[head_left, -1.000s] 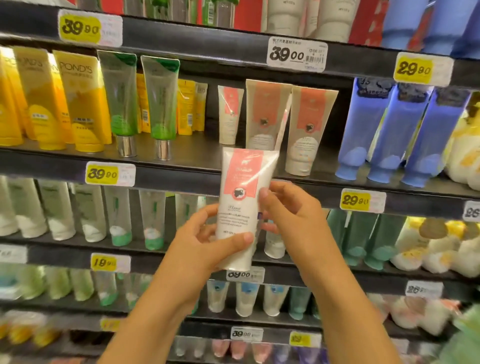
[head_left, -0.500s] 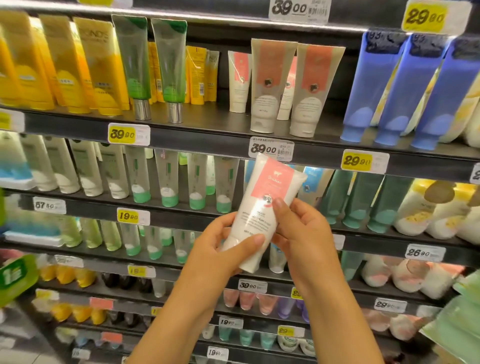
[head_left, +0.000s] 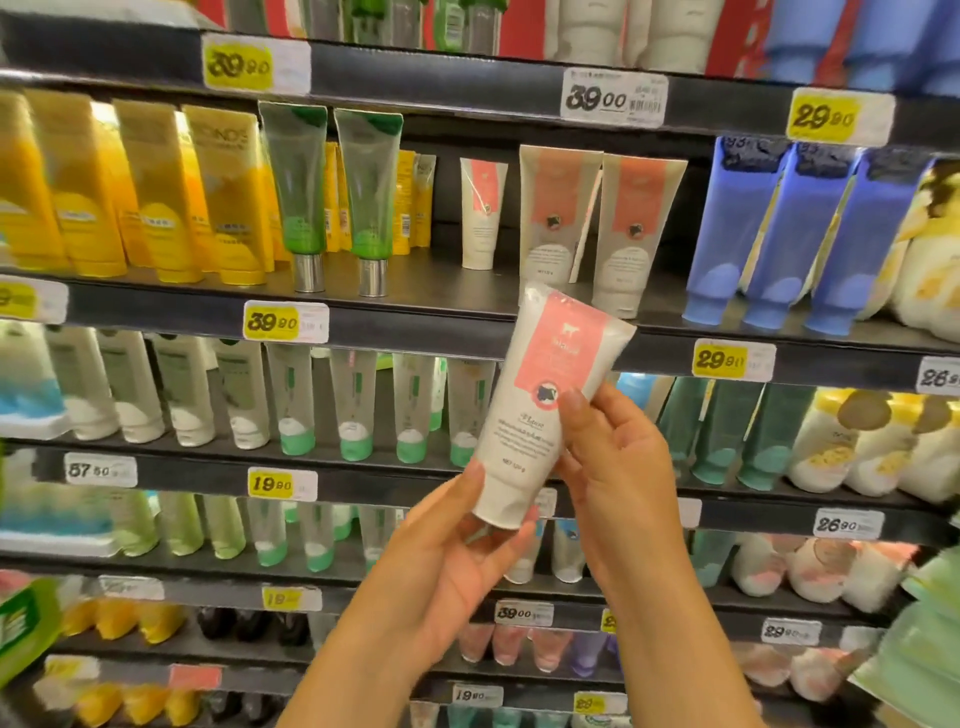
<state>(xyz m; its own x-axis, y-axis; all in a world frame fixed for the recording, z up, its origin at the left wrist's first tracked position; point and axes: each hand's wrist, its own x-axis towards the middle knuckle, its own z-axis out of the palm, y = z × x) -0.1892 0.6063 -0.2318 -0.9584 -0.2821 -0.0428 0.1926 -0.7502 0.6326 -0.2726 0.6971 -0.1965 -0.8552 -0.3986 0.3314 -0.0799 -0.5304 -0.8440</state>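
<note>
Holding white-and-pink tube (head_left: 545, 415) before the shelf (head_left: 415, 325), top tilted toward one o'clock. Gripping cap end at seven o'clock with left hand (head_left: 457, 564); pinching three o'clock edge with right hand (head_left: 621, 470) fingers (head_left: 576, 408).

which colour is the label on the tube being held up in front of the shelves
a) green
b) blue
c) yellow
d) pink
d: the white tube has a pink panel on its upper front, with a small white cow printed on it.
</note>
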